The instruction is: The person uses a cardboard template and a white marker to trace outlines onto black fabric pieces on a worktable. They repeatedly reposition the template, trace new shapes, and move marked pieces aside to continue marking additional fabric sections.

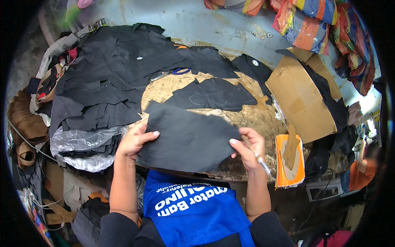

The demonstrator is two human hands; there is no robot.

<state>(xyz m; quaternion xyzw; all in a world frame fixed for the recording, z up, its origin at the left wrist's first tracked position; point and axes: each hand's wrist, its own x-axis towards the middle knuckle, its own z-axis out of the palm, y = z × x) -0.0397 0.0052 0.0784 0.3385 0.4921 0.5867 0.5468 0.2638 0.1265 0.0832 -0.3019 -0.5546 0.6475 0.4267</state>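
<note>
A piece of black sheet material [189,138], leather or cloth, is stretched between my hands above the near edge of the worktable. My left hand [136,138] pinches its left side, thumb on top. At its right corner my right hand [249,148] grips the sheet between thumb and fingers, and also holds a slim clear pen [258,155] slanting down to the right. Beyond the sheet lies another black piece [212,94] with pale outlines drawn on it. Scissors with dark blue handles [181,71] rest farther back, partly among black scraps.
Heaps of black pieces [111,61] cover the table's left and back. A plastic-wrapped stack [86,144] sits left of my hand. At right stand a cardboard box [302,96] and an orange pad [288,164] with a brown template [291,150] on top. Another person's orange sleeve [360,175] shows far right.
</note>
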